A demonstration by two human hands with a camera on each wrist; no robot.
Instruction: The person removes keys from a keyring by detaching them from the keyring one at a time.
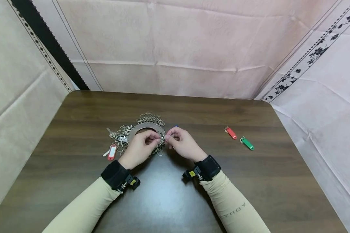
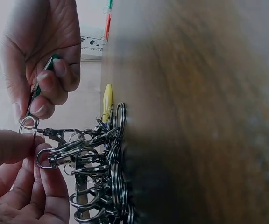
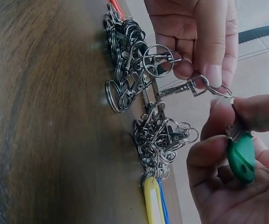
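Observation:
A flat metal hoop (image 1: 132,133) hung with many swivel clasps and split rings lies on the table under both hands. My left hand (image 1: 141,147) pinches a split ring (image 2: 28,123) that hangs from one swivel clasp (image 3: 179,88). Opposite it, my right hand (image 1: 183,143) holds a green key tag (image 3: 242,161), its thumb and finger meeting at the edge of that same split ring. Metal, apparently part of a key, shows beside the green tag. Whether the tag's own loop is through the split ring is hidden by the fingertips.
At the hoop's left hang a red tag (image 1: 112,152) with a white label and some keys (image 1: 112,133). A yellow tag (image 3: 152,198) and a blue tag (image 3: 163,200) hang on its other side. Another red tag (image 1: 231,133) and green tag (image 1: 247,143) lie at the table's right.

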